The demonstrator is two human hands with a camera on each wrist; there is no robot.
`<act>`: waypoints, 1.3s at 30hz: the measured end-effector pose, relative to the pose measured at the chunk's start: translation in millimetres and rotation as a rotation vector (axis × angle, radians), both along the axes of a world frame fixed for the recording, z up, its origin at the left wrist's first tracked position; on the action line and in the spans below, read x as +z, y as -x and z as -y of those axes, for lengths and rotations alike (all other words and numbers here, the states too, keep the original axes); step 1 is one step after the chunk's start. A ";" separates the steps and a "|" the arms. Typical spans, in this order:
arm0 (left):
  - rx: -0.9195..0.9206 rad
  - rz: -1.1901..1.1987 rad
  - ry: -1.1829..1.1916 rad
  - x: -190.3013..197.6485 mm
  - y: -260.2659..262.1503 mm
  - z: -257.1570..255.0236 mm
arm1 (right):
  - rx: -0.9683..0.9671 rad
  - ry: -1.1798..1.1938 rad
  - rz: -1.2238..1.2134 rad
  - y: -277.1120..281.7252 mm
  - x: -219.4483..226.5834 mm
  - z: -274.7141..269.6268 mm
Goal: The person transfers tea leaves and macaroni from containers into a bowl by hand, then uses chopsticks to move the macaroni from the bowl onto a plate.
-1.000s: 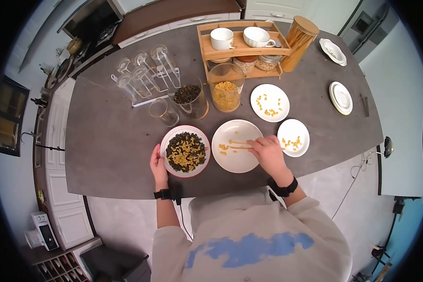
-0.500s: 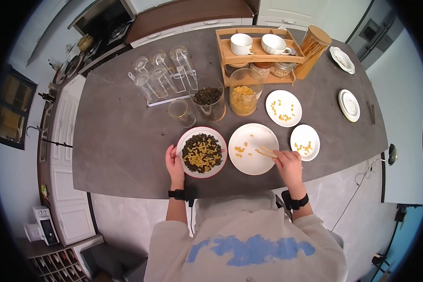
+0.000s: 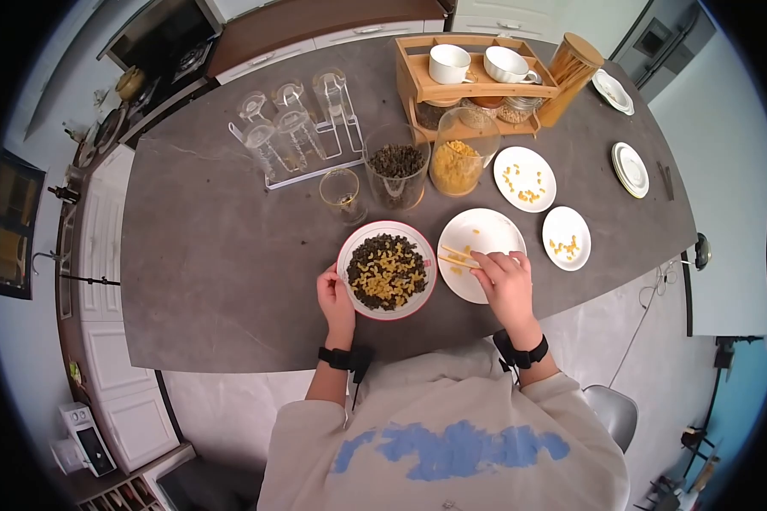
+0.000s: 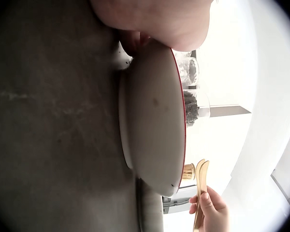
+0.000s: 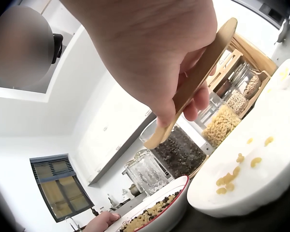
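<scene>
My left hand [image 3: 336, 305] grips the left side of a white, red-rimmed bowl [image 3: 347, 266], its fingers reaching under the bowl in the left wrist view. Dark dried bits fill this bowl, with yellow macaroni [image 3: 385, 277] scattered on top. Over the white plate [image 3: 498, 228] on the right, my right hand [image 3: 507, 285] pinches a pair of wooden tongs [image 5: 200, 72]. The tong tips point left, near the plate edge closest to the bowl; no piece shows between them. Several macaroni pieces [image 5: 227, 179] lie on that plate in the right wrist view.
Two small plates [image 3: 510, 160] [image 3: 578, 223] with macaroni stand to the right. Behind the bowl are an empty glass [image 3: 343, 192], a jar of dark bits [image 3: 396, 166], a macaroni jar [image 3: 458, 166], a glass rack [image 3: 315, 162] and a wooden shelf [image 3: 477, 94] with cups.
My right hand with the tongs has swung from the plate's right side to the left, over the plate and toward the bowl. My left hand stays on the bowl. The head view has shifted.
</scene>
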State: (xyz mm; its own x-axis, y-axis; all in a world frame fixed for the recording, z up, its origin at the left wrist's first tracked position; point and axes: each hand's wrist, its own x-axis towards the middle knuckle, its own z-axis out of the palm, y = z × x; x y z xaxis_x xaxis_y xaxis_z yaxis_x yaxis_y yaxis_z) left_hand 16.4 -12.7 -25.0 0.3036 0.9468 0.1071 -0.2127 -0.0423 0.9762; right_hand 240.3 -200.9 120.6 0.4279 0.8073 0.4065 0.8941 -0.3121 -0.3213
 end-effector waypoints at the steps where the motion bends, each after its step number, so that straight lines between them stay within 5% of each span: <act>1: 0.001 0.007 -0.004 1.1 -1.2 0.4 | -0.011 0.004 -0.001 1.9 0.1 0.5; 22: 0.057 0.013 -0.027 2.6 -5.8 5.9 | -0.105 0.059 0.016 19.6 31.7 29.4; 39: 0.057 0.022 -0.024 1.9 -8.2 3.3 | 0.225 0.254 -0.029 44.7 4.4 -14.4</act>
State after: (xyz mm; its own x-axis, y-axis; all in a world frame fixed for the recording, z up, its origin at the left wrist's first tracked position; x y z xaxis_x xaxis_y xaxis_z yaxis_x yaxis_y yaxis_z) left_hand 24.6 -16.0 -23.1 0.2466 0.9595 0.1361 -0.2311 -0.0782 0.9698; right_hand 195.6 -186.4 125.0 0.2362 0.9566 0.1705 0.9412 -0.1816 -0.2847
